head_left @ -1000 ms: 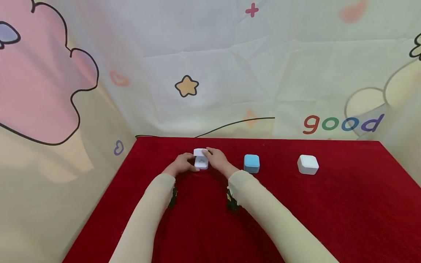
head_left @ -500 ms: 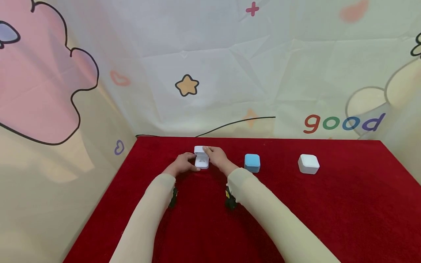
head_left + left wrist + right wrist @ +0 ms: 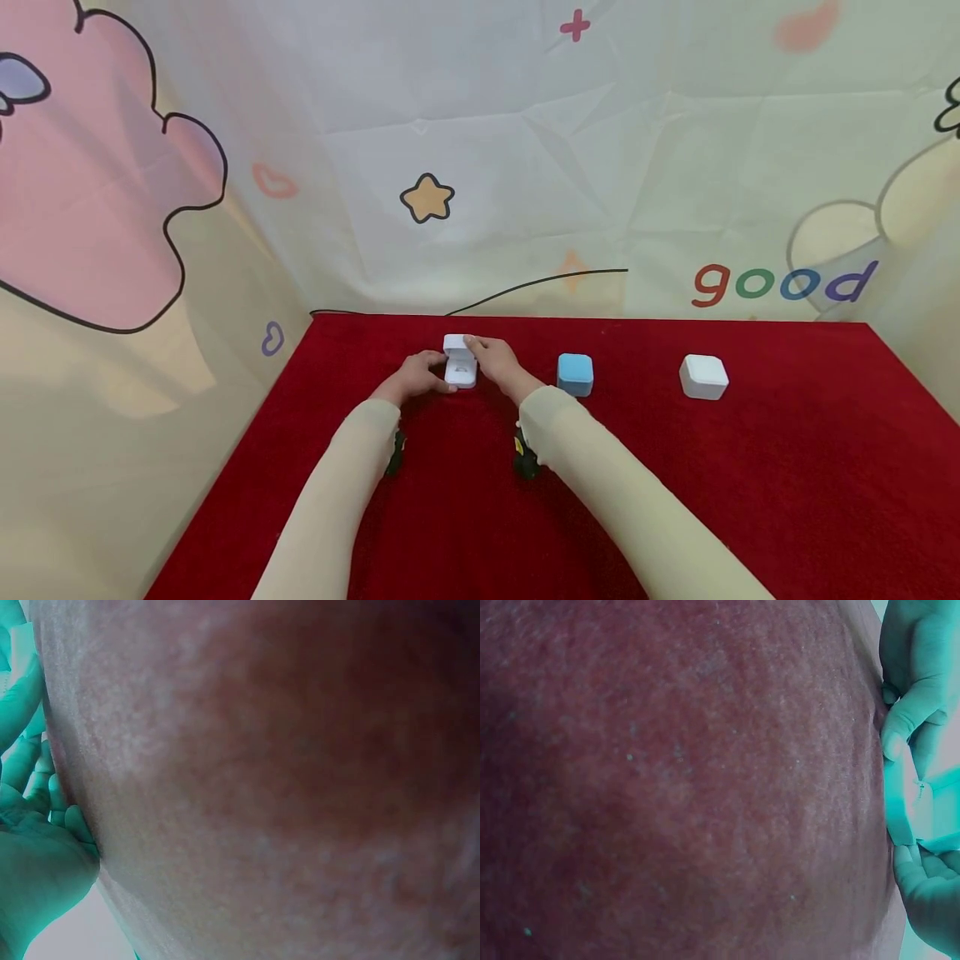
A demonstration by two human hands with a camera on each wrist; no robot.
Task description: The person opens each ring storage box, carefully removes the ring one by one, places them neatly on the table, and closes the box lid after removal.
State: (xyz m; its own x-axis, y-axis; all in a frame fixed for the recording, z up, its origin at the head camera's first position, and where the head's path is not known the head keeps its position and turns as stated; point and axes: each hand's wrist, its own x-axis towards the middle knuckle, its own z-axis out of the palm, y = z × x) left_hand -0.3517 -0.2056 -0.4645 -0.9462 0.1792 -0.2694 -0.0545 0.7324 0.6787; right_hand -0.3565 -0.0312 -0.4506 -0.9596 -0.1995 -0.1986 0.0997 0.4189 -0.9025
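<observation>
A small white ring box point(image 3: 461, 379) stands on the red cloth with its lid raised. Inside it, against the pale lining, a small ring point(image 3: 461, 368) shows. My left hand point(image 3: 417, 374) grips the box base from the left, thumb near its front corner. From the right, my right hand point(image 3: 497, 363) pinches the lid point(image 3: 454, 341), with the thumb over its front edge. The right wrist view has the open box point(image 3: 901, 796) at its right border, with fingers at both ends of it. Cloth fills most of both wrist views.
A light blue box point(image 3: 574, 374) with its lid down sits right of my right hand. Farther right is a closed white box point(image 3: 703, 377). The red cloth point(image 3: 450, 517) ends at a printed backdrop point(image 3: 510, 208) behind and at the left.
The lid has tipped farther back under my right hand, mostly in the first half second, showing more of the box's inside. My left hand stays at the base.
</observation>
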